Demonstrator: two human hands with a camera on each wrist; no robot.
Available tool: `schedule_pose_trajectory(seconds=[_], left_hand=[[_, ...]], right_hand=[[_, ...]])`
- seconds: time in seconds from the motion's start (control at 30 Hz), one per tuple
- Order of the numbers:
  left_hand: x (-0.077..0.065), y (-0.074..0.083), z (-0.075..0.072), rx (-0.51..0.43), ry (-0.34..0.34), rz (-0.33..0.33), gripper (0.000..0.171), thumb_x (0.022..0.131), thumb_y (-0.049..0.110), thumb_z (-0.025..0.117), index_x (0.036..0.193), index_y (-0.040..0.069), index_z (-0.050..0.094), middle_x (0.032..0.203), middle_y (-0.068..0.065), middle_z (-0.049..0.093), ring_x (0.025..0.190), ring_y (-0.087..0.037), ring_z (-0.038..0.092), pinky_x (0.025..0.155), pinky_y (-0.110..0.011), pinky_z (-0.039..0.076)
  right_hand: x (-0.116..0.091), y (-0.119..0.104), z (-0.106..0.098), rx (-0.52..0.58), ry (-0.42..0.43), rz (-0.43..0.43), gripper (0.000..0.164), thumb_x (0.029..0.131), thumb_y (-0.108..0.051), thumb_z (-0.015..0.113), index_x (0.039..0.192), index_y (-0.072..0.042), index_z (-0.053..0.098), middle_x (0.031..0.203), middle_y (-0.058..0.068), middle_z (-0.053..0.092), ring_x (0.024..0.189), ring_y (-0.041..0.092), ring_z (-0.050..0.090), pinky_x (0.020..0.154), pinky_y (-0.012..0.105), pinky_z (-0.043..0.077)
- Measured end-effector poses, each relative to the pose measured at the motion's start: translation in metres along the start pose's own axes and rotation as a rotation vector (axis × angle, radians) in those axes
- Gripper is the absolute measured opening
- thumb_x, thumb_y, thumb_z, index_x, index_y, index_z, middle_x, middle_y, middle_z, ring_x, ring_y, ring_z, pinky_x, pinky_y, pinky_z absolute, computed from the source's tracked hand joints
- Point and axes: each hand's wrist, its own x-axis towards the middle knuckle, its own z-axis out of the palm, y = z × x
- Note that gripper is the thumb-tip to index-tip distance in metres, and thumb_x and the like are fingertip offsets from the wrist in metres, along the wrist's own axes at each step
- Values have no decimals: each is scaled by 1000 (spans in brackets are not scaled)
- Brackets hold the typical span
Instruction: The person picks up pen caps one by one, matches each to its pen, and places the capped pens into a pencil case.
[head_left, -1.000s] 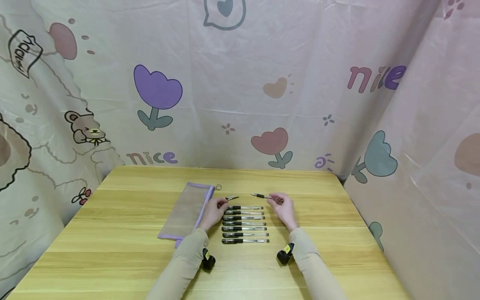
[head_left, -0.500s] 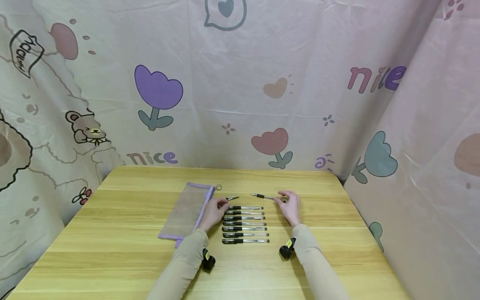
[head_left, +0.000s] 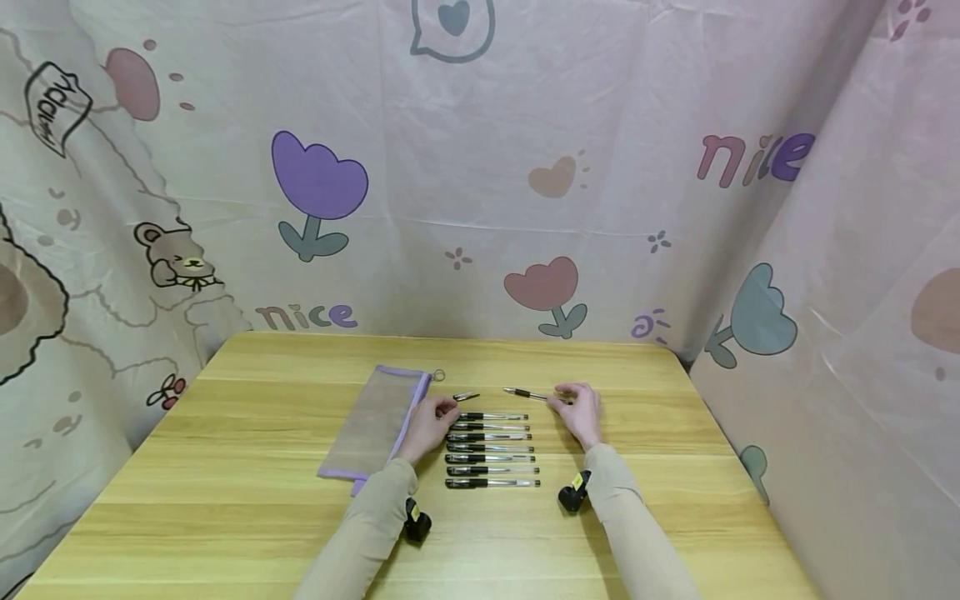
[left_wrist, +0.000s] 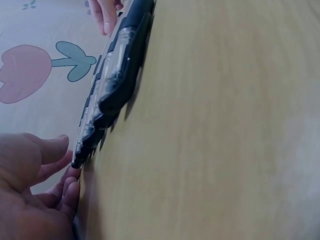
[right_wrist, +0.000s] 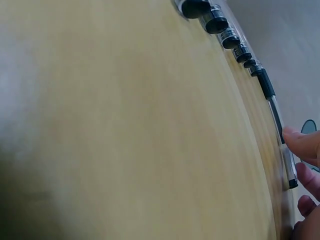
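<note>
Several capped black gel pens [head_left: 492,458] lie in a row, caps toward my left. My left hand [head_left: 427,427] is at the cap ends of the farthest pens; in the left wrist view its thumb [left_wrist: 52,147] stands apart from them, while the fingers below meet or nearly meet a cap end. A loose pen cap [head_left: 466,397] lies just beyond that hand. To the right, an uncapped gel pen [head_left: 528,393] points left on the table. My right hand [head_left: 579,414] pinches its rear part, the thumb [right_wrist: 300,142] on the near side and fingers behind.
A mesh zip pouch [head_left: 371,425] with purple edging lies flat left of the pens, partly behind my left forearm. Its zip ring [head_left: 439,375] points to the back. A printed curtain [head_left: 450,208] hangs behind the wooden table [head_left: 247,467].
My right hand has shifted a little rightward along the uncapped pen toward its rear end, the pen staying in place. The left hand has barely moved.
</note>
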Motion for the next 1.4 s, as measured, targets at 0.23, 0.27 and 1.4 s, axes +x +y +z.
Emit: schedule_pose_trajectory(seconds=[0.23,0.27,1.4], left_hand=[[0,0,1,-2,9,2,18,93,4,68,108,-5,70,94,-15,71,86,-23,64,79,-37,54],[0,1,1,-3,8,1,18,93,4,68,109,-5,70,94,-15,71,86,-23,64,80,-37,54],[18,11,2,51,59,-26,30,93,5,66,119,-11,63,113,-26,63,106,-39,61,97,-52,52]], right_hand=[[2,1,1,-46,-12,-41,17,87,-14,78,101,-6,77,112,16,71,116,35,56,108,57,28],[3,1,2,-50,-12,-46,14,87,-14,78,99,-7,78,111,15,72,115,35,57,107,57,29],[-10,-11,-9,45,-87,-4,11,87,-8,76,97,-5,76,93,11,74,79,14,56,79,28,43]])
